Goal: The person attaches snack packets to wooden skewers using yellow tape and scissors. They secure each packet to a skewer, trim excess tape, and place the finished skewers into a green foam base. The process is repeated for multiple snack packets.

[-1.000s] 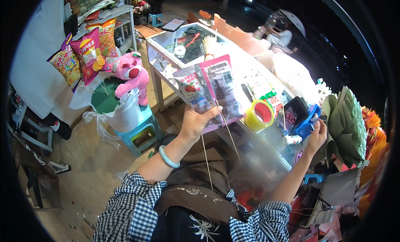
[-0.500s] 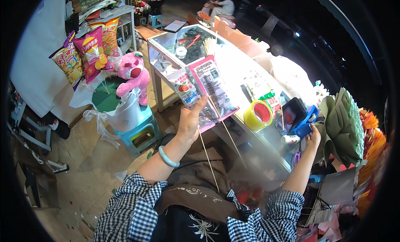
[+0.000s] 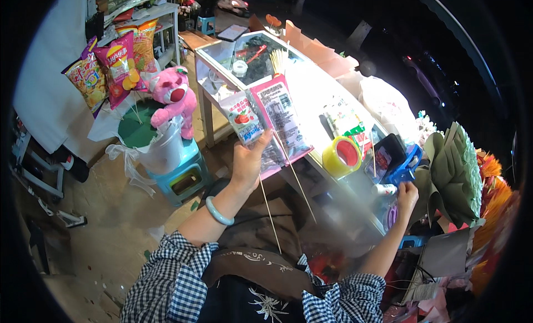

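Observation:
My left hand (image 3: 248, 159), with a pale green bangle on its wrist, is closed around a pink snack packet (image 3: 284, 120) and a smaller white packet (image 3: 242, 118) with a strawberry picture. Two thin wooden skewers (image 3: 298, 188) run down from the packets toward my lap. At the glass-topped table's right end, my right hand (image 3: 408, 194) has its fingers pinched together at the near side of a blue tape dispenser (image 3: 407, 166). What lies between those fingertips is too small to make out. A small white bottle (image 3: 383, 189) lies just left of them.
A yellow tape roll (image 3: 342, 157), a phone (image 3: 390, 152) and purple-handled scissors (image 3: 391, 216) are on the glass-topped table (image 3: 355, 192). To the left, a bucket (image 3: 162, 156) with chip bags and a pink plush bear (image 3: 176, 98) stands on a blue stool (image 3: 179, 176). Wrapped bouquets (image 3: 452, 173) crowd the right.
My right hand has moved slightly down and left at the tape dispenser. My left hand still holds the packets, almost in place. In the street, the scooter rider has moved left.

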{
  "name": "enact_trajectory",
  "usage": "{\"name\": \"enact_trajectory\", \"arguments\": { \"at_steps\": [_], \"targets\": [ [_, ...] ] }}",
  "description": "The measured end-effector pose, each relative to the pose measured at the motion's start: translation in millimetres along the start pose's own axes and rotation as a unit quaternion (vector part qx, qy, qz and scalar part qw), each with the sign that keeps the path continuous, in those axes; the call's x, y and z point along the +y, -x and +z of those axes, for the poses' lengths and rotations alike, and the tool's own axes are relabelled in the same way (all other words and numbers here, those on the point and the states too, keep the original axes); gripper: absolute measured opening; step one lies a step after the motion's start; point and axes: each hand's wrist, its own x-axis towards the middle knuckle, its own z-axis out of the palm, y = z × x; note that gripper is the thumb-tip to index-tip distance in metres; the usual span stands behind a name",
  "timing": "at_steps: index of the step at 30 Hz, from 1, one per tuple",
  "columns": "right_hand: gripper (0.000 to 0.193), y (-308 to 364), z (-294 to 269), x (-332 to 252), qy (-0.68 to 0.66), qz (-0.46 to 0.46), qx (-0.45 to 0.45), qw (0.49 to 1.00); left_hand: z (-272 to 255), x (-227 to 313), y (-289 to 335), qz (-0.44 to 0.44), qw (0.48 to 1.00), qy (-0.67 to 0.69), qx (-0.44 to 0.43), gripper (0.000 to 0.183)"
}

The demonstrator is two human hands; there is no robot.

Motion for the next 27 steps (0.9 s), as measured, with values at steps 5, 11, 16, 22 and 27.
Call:
{"name": "enact_trajectory", "arguments": {
  "at_steps": [5, 11, 16, 22, 27],
  "targets": [
    [0.017, 46, -12, -182, -0.339, -0.134, -0.199, 0.910, 11, -3, 6, -0.006, 0.999, -0.040, -0.035, 0.031],
    [0.014, 58, 4, -299, -0.287, -0.302, -0.314, 0.853, 13, -3, 14, -0.050, 0.997, -0.036, -0.044, 0.032],
    [0.029, 52, 23, -323, -0.230, -0.309, -0.293, 0.875, 9, -4, 14, 0.038, 0.987, -0.138, -0.077, 0.032],
    [0.050, 49, 15, -305, -0.035, -0.228, -0.219, 0.948, 12, -8, 15, 0.020, 0.993, -0.105, -0.055, 0.033],
    [0.040, 32, 37, -247, -0.153, -0.197, -0.141, 0.958, 15, -7, 14, -0.025, 0.998, -0.022, -0.052, 0.035]
  ]
}}
